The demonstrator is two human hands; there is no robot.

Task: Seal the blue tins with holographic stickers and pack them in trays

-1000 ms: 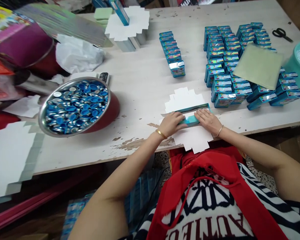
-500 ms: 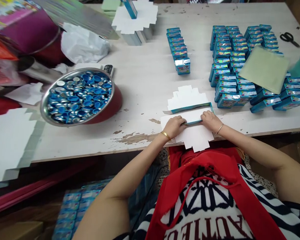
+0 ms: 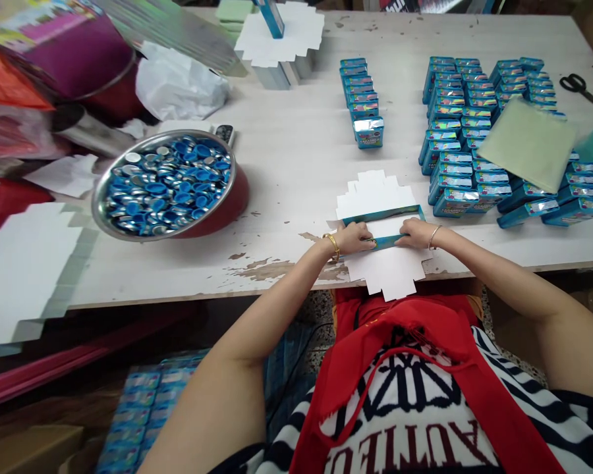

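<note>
A partly folded cardboard box point(image 3: 390, 227), white inside and blue outside, lies at the front edge of the table. Its near and far walls stand up, and one stepped white flap spreads toward my body, another away from it. My left hand point(image 3: 354, 238) has its fingers closed over the left part of the near wall. Farther right on the same wall, my right hand point(image 3: 415, 234) pinches the edge between thumb and fingers. The fingertips of both hands partly cover the wall.
A red metal bowl point(image 3: 234, 201) full of blue and silver caps stands left. Rows of blue packs point(image 3: 452, 201) fill the right side, with a pale sheet point(image 3: 528, 145) on top. A shorter row of packs point(image 3: 369, 133) stands behind the box. Black scissors point(image 3: 578, 85) lie far right.
The left end of the box has been folded up, and the near wall now stands more upright. My left hand has shifted slightly along it. The camera view has moved a little.
</note>
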